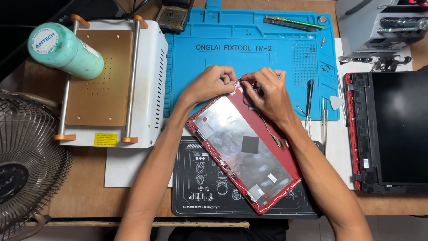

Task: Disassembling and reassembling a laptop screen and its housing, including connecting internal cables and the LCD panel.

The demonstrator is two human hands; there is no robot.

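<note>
2 hands, left hand (209, 85) and right hand (267, 93), each grip pinching thin wire (237, 79) above red laptop lid (243, 147) top corner

We see wooden table (89, 201) carrying everything. Blue work mat (285, 62) at far middle, black mat (196, 192) at near edge, white sheet (120, 167) partly under black mat. White heating-plate machine (151, 85) at left, mint-green canister (67, 51) lying across it. Wire fan guard (26, 165) at far left. Red-framed laptop base (388, 134) at right. We note red lid shell (245, 147) lying tilted across both mats.
</note>
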